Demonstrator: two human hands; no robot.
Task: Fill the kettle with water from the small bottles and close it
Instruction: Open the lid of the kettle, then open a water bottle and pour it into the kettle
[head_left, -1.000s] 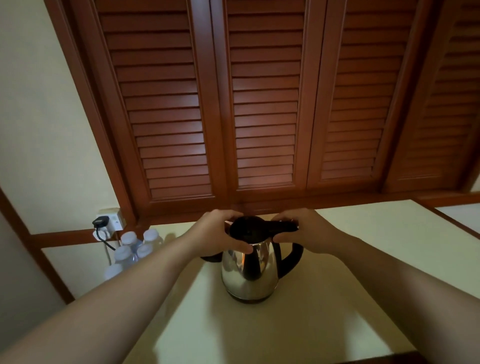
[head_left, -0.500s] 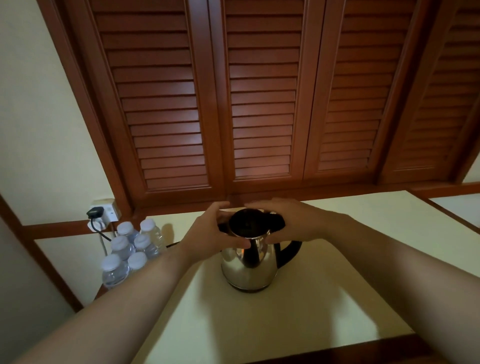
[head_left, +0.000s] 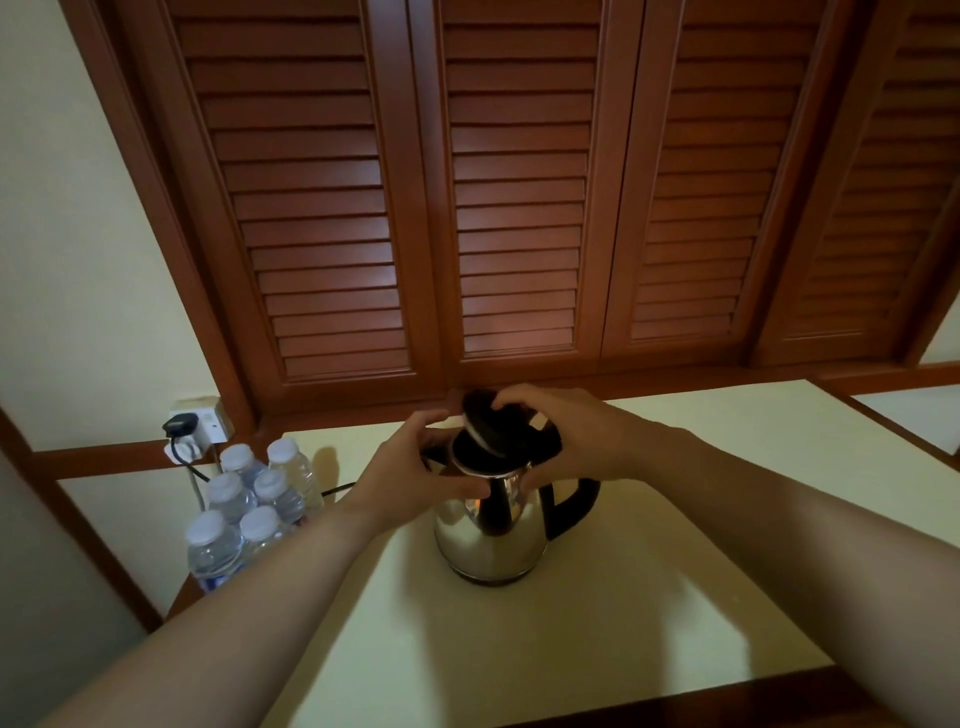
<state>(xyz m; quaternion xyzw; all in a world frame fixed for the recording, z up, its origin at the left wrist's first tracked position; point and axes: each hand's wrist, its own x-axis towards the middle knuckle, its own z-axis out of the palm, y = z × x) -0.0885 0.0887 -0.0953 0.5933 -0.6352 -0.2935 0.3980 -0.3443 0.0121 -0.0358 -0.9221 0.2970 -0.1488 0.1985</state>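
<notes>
Worktop (head_left: 597, 649): pale surface with a dark wooden front edge, my two bare forearms reaching across it.
Kettle (head_left: 491, 535): steel body stood upright at mid-worktop, black handle to its right.
Left hand (head_left: 415, 473): my grip curled against the kettle's upper left side, thumb on the steel below the rim.
Right hand (head_left: 566, 436): my grip closed on the black lid (head_left: 485, 426), which sat tilted up above the open mouth.
Small bottles (head_left: 249, 499): six white-capped bottles clustered at the worktop's left edge, well apart from the kettle.
Wall socket (head_left: 200, 423): black plug in, cord trailing down.
Louvred shutters (head_left: 519, 197): brown wood, filling the back.
</notes>
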